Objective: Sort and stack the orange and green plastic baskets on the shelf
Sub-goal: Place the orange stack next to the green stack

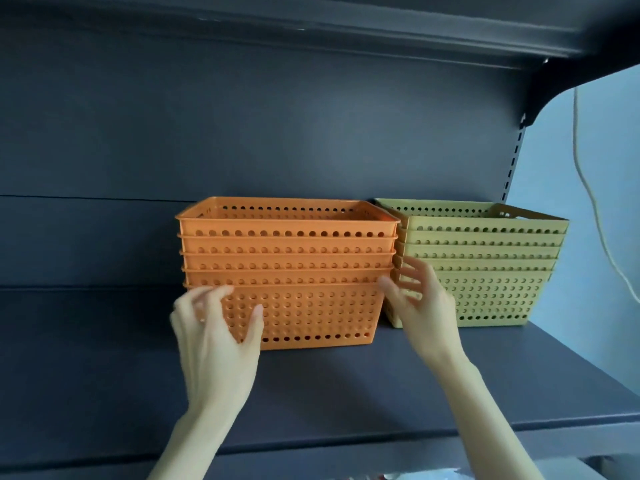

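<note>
Standing side by side on a dark shelf (pixel 346 386), a nested orange basket stack (pixel 287 271) touches a green basket stack (pixel 485 271) on its right. The left hand (pixel 216 327) and right hand (pixel 420 306), fingers spread and gripping nothing, frame the orange stack's lower corners.

shelf (pixel 104 358) left bare, stacks (pixel 287 258) seemingly touching

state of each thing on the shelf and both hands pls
orange perforated plastic baskets: nested in one upright stack
green perforated plastic baskets: nested in one upright stack, right of the orange
dark metal shelf: bears both stacks
left hand: open, at the orange stack's left corner
right hand: open, fingers spread between the stacks
</note>
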